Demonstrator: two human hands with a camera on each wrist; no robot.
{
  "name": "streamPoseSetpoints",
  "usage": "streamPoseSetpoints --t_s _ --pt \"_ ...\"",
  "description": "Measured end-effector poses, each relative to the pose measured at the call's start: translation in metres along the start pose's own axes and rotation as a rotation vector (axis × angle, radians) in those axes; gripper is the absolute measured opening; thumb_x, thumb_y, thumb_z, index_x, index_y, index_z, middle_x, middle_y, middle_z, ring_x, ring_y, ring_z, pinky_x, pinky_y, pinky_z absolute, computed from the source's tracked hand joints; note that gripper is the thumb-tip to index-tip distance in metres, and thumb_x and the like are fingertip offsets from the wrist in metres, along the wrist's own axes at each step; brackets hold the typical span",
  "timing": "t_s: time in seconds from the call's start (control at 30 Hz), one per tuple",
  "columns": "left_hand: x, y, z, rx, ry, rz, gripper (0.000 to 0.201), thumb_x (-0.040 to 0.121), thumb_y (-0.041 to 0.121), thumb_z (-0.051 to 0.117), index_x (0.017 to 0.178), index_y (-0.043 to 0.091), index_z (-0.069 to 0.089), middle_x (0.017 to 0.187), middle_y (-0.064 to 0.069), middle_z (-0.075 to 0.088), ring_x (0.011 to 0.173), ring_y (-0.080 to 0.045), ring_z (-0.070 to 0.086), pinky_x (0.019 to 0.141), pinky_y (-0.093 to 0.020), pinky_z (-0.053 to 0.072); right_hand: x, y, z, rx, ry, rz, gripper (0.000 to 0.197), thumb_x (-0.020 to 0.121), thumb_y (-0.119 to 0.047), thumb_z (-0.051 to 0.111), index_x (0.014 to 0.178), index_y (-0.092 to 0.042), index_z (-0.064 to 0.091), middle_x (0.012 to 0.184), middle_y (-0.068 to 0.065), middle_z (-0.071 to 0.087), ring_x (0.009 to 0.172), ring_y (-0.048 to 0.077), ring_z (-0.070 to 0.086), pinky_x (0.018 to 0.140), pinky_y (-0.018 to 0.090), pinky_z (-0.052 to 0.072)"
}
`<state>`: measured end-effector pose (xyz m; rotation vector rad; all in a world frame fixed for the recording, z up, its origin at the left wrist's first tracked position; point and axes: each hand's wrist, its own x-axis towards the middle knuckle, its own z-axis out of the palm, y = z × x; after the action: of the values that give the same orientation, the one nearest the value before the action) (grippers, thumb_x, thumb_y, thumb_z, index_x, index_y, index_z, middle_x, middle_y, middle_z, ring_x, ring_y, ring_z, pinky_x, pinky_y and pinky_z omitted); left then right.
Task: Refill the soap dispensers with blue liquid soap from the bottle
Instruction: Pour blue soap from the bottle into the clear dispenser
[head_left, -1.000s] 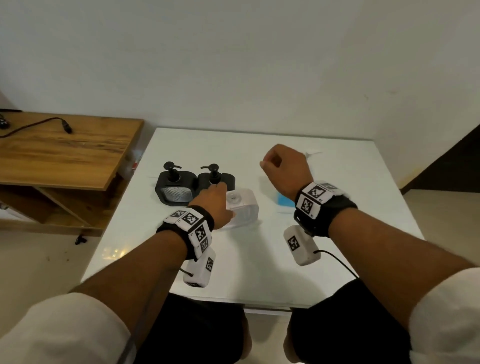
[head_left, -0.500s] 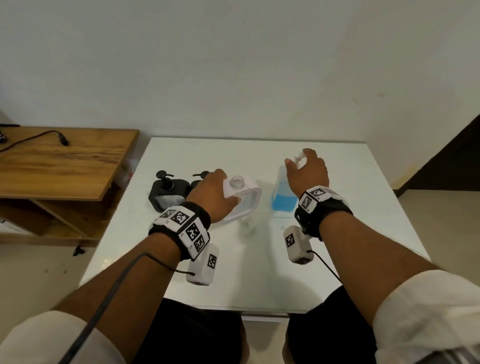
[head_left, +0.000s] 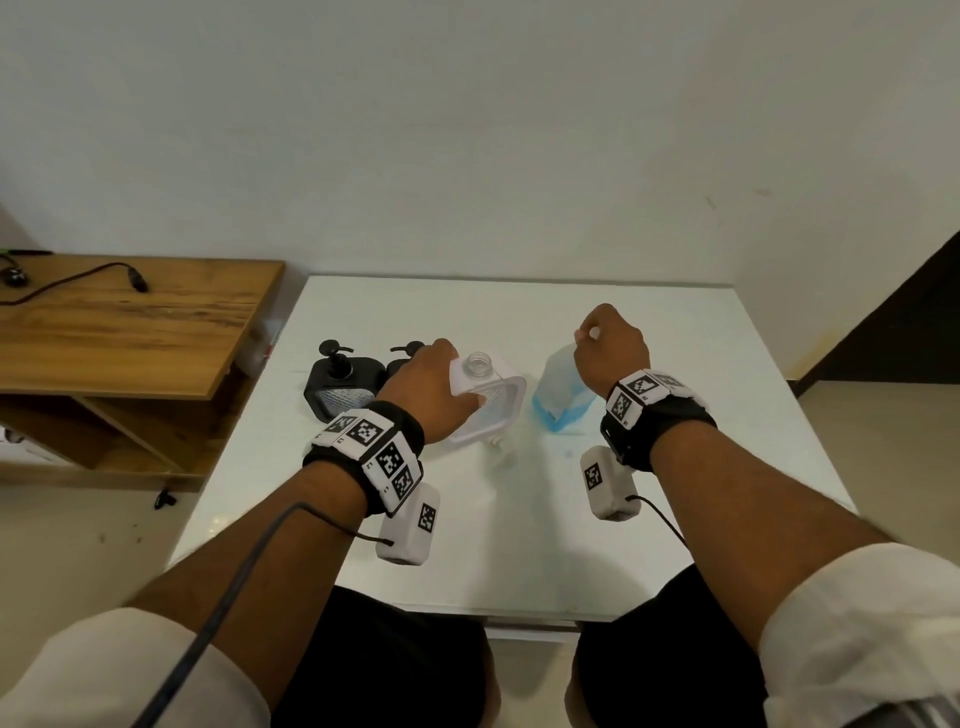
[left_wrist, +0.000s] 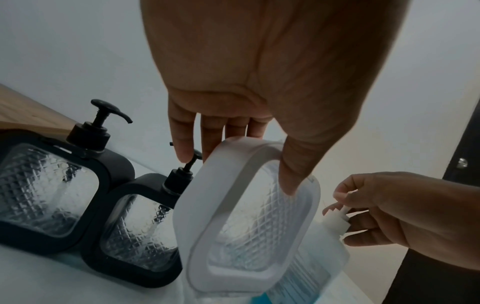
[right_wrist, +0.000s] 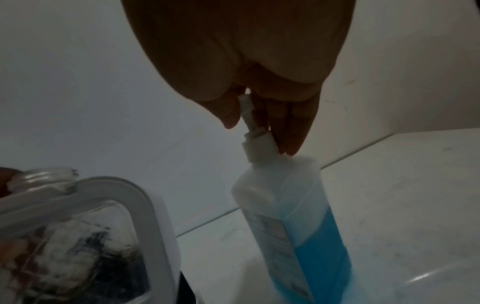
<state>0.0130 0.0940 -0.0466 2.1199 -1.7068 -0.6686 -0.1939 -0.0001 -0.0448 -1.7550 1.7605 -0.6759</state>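
Observation:
A white-framed dispenser (head_left: 488, 402) with a clear patterned body and an uncapped neck (head_left: 477, 364) is tilted off the white table. My left hand (head_left: 434, 387) grips it, thumb on the front glass (left_wrist: 262, 224), fingers behind. A translucent bottle (head_left: 558, 395), blue soap (right_wrist: 327, 246) in its lower half, stands to the right. My right hand (head_left: 610, 348) pinches its white pump top (right_wrist: 249, 121). Two black dispensers (head_left: 337, 387) (left_wrist: 140, 228) with pumps stand to the left; the nearer one is mostly hidden behind my left hand in the head view.
The white table (head_left: 519, 519) meets a plain wall at the back. A wooden side table (head_left: 119, 322) with a black cable stands to the left, lower down. A dark doorway (head_left: 914, 322) lies at the right. My knees sit under the front edge.
My left hand has lifted and tilted the white dispenser. My right hand reached over to the soap bottle and closed on its pump top.

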Motion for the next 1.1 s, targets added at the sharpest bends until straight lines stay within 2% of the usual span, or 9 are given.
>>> streamPoseSetpoints --t_s 0.1,0.23,0.43,0.5,0.6,0.77,0.93,1.03,1.1 --pt "-0.006 0.002 -0.007 -0.014 0.003 -0.014 0.039 0.081 0.038 0.070 0.104 0.021 0.044 0.099 0.000 0.053 0.085 -0.019 0.056 0.070 -0.031 0.042 -0.007 0.004 -0.006 -0.005 -0.143 -0.082 0.024 0.100 -0.012 0.046 0.121 -0.016 0.056 0.107 0.005 0.061 0.092 0.024 0.055 0.077 0.028 0.039" --pt "-0.019 0.011 -0.016 -0.044 0.036 -0.011 0.041 0.081 0.035 0.072 0.107 0.017 0.044 0.100 0.000 0.054 0.084 -0.019 0.054 0.070 -0.031 0.040 -0.028 0.005 -0.017 -0.002 -0.366 -0.197 0.053 0.099 -0.006 0.047 0.149 -0.018 0.032 0.115 0.009 0.065 0.100 0.024 0.057 0.085 0.026 0.040" --pt "-0.042 0.028 -0.019 -0.074 0.016 0.045 0.034 0.084 0.030 0.069 0.105 0.010 0.052 0.097 -0.005 0.055 0.086 -0.024 0.058 0.077 -0.038 0.049 -0.052 0.009 -0.030 0.059 -0.524 -0.144 0.033 0.097 0.002 0.049 0.127 -0.010 0.056 0.123 0.008 0.065 0.101 0.021 0.058 0.083 0.040 0.054" --pt "-0.048 0.035 -0.018 -0.057 -0.005 0.089 0.029 0.087 0.026 0.066 0.103 0.005 0.056 0.093 -0.008 0.055 0.083 -0.025 0.056 0.078 -0.039 0.050 -0.059 0.010 -0.028 0.112 -0.534 -0.133 0.031 0.098 0.001 0.048 0.120 -0.014 0.064 0.123 0.009 0.064 0.104 0.022 0.057 0.083 0.039 0.055" --pt "-0.052 0.038 -0.016 -0.029 -0.051 0.099 0.035 0.088 0.031 0.064 0.112 0.007 0.053 0.107 -0.008 0.051 0.094 -0.024 0.053 0.080 -0.037 0.045 -0.065 0.007 -0.021 0.223 -0.478 -0.053 0.034 0.100 0.000 0.045 0.112 -0.023 0.068 0.120 0.005 0.059 0.104 0.022 0.055 0.074 0.033 0.057" --pt "-0.048 0.035 -0.012 0.056 -0.093 0.148 0.050 0.088 0.039 0.064 0.129 0.015 0.049 0.126 -0.006 0.051 0.114 -0.022 0.048 0.088 -0.026 0.034 -0.068 0.003 -0.008 0.380 -0.466 0.063 0.040 0.100 -0.001 0.044 0.135 -0.017 0.053 0.127 0.007 0.059 0.112 0.019 0.054 0.069 0.030 0.056" --pt "-0.051 0.033 -0.006 0.123 -0.107 0.200 0.065 0.085 0.046 0.066 0.140 0.025 0.040 0.139 0.002 0.048 0.123 -0.017 0.047 0.098 -0.027 0.036 -0.068 0.005 -0.009 0.594 -0.454 0.222 0.036 0.092 0.006 0.040 0.117 -0.013 0.057 0.117 0.014 0.065 0.108 0.024 0.055 0.062 0.032 0.054" --pt "-0.051 0.035 -0.003 0.111 -0.108 0.229 0.065 0.085 0.046 0.066 0.141 0.024 0.040 0.140 0.002 0.048 0.124 -0.016 0.046 0.096 -0.025 0.034 -0.070 0.006 -0.010 0.702 -0.437 0.252 0.019 0.097 -0.009 0.049 0.112 -0.009 0.061 0.109 0.010 0.064 0.110 0.026 0.054 0.062 0.033 0.054" --pt "-0.051 0.036 -0.002 0.085 -0.097 0.237 0.065 0.085 0.045 0.067 0.141 0.024 0.039 0.140 0.002 0.048 0.124 -0.017 0.046 0.098 -0.026 0.035 -0.072 0.003 -0.010 0.690 -0.416 0.235 0.025 0.103 -0.030 0.050 0.114 -0.010 0.059 0.104 0.004 0.064 0.106 0.024 0.056 0.072 0.038 0.057"
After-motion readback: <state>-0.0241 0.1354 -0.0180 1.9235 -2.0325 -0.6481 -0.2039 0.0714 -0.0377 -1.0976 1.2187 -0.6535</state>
